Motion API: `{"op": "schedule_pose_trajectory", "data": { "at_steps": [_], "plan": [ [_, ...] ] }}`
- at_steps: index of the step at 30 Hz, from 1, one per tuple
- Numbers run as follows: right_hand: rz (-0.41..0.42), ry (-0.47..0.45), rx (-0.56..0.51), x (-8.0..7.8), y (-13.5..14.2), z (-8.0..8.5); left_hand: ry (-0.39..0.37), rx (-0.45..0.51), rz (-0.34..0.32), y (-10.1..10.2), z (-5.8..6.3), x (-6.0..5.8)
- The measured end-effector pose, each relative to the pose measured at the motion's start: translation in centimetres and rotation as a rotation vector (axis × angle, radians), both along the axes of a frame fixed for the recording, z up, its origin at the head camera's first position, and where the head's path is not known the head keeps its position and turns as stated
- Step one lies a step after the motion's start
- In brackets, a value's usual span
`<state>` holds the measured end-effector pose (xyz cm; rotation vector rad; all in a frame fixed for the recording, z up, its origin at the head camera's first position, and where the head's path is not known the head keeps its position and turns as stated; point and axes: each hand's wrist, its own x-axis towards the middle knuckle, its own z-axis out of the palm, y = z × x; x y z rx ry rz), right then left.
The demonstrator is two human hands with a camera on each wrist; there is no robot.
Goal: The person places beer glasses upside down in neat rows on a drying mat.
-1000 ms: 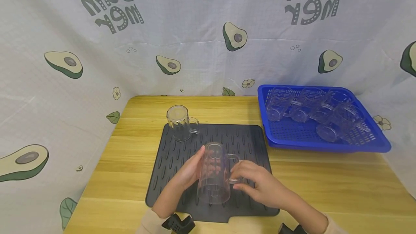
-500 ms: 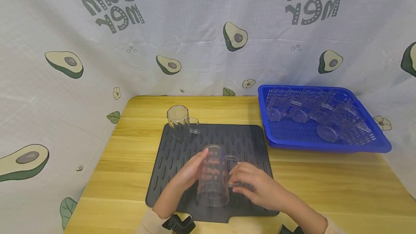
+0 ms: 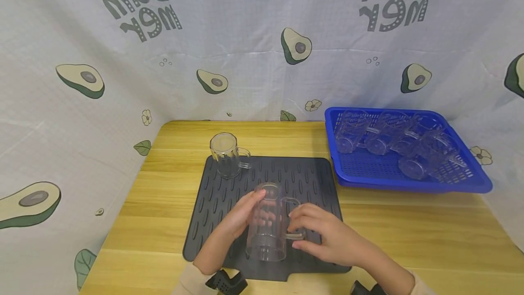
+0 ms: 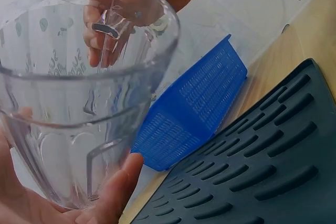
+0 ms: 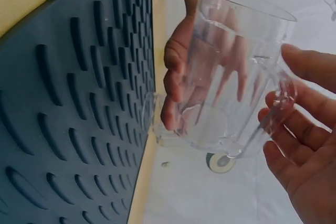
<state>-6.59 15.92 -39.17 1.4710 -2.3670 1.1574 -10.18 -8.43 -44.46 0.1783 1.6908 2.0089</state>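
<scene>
The left hand (image 3: 241, 216) wraps around a big clear mug (image 3: 266, 242), up over the dark mat (image 3: 204, 222), its mouth tipped toward the person. The right hand (image 3: 323, 233) has its fingers curled on the handle (image 3: 295, 236); how tightly is hard to see. Another mug (image 3: 228, 162) stands at the mat's far left corner. On the tabletop (image 3: 151, 213), a blue basket (image 3: 409, 185) holds more clear mugs (image 3: 413, 167).

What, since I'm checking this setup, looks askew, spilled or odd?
The lettering on the backdrop cloth reads mirrored; the cloth may hang wrong side out. No spill shows, nor any crack in the held mug.
</scene>
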Motion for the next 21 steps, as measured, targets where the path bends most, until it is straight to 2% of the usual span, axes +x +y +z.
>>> {"op": "schedule_pose_trajectory", "data": {
  "at_steps": [3, 7, 12, 21],
  "plan": [
    [-0.027, -0.045, -0.013, 0.1, 0.1, 0.6, 0.034, -0.011, 0.007, -0.1, 0.1, 0.0],
    [-0.071, -0.059, -0.035, 0.1, 0.2, 1.2, 0.086, -0.023, 0.007, -0.2, 0.2, 0.1],
    [-0.124, -0.061, -0.043, 0.0, 0.5, 1.7, 0.108, 0.006, 0.012, -0.3, 0.5, 0.3],
    [-0.147, -0.067, -0.087, -0.3, 0.6, 2.1, 0.202, 0.033, -0.012, -0.6, 1.5, 0.6]
  ]
}}
